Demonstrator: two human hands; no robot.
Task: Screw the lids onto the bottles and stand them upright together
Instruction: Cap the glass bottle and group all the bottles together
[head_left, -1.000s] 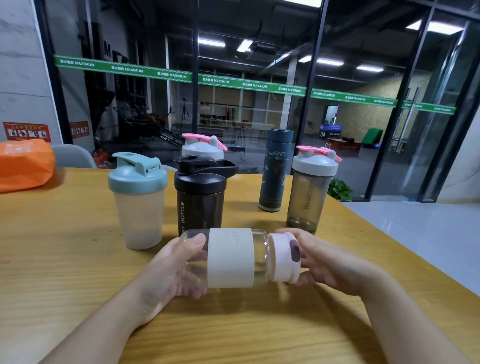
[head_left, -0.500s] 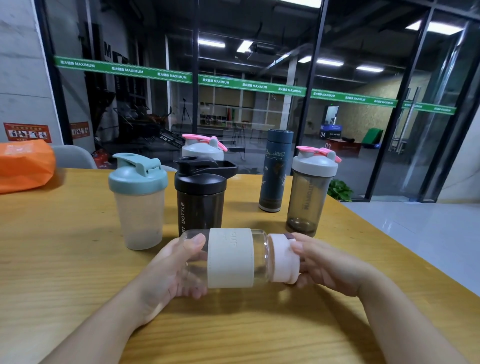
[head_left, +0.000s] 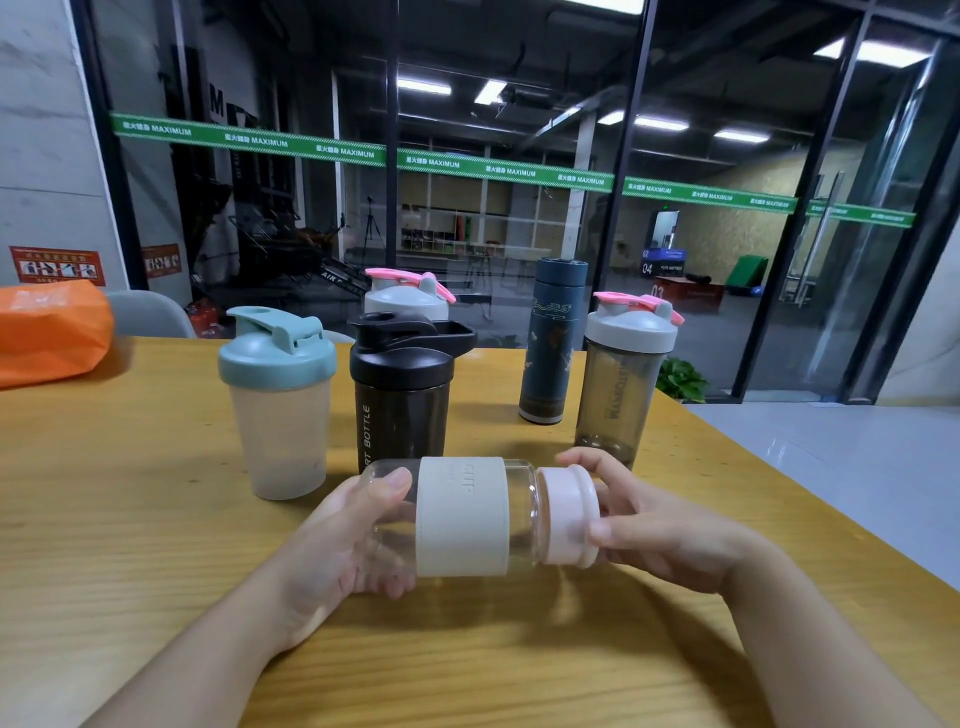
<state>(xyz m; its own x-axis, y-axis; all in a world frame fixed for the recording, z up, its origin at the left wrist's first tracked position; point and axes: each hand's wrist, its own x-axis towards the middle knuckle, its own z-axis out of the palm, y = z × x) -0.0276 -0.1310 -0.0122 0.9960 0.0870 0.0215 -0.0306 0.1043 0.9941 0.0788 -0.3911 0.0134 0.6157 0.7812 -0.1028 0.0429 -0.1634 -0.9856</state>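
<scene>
a person holds a clear glass bottle (head_left: 519, 514) on its side just above a wooden tabletop (head_left: 130, 545), seen from a head-worn camera looking down over both forearms. the left hand (head_left: 343, 551) cups the bottle's base end, its fingers (head_left: 387, 584) curled under the glass and the thumb laid over the top beside a pale sleeve (head_left: 462, 517) that wraps the bottle's middle. the right hand (head_left: 660, 525) closes around a pale pink lid (head_left: 569, 514) seated on the bottle's neck, which points to the right; its fingers reach over the far rim while the thumb presses the near edge. whether the lid is fully tightened cannot be told. behind the held bottle, five other bottles stand upright with lids on: a frosted shaker with a teal lid (head_left: 278, 410) at left, a black shaker (head_left: 405, 384) just beside it, a white-lidded shaker with a pink flip cap (head_left: 408, 296) mostly hidden behind the black one, a tall dark blue flask (head_left: 553, 340) farther back, and a smoky grey shaker with a pale lid and pink cap (head_left: 626, 374) at right, close behind the right hand's fingertips. an orange bag (head_left: 52, 332) rests at the tabletop's far left edge, near a grey chair back (head_left: 150, 314). beyond the tabletop, a glass wall (head_left: 519, 130) crossed by a green band (head_left: 504, 169) printed with "maximum" looks onto a dim room lit by ceiling strip lights.
</scene>
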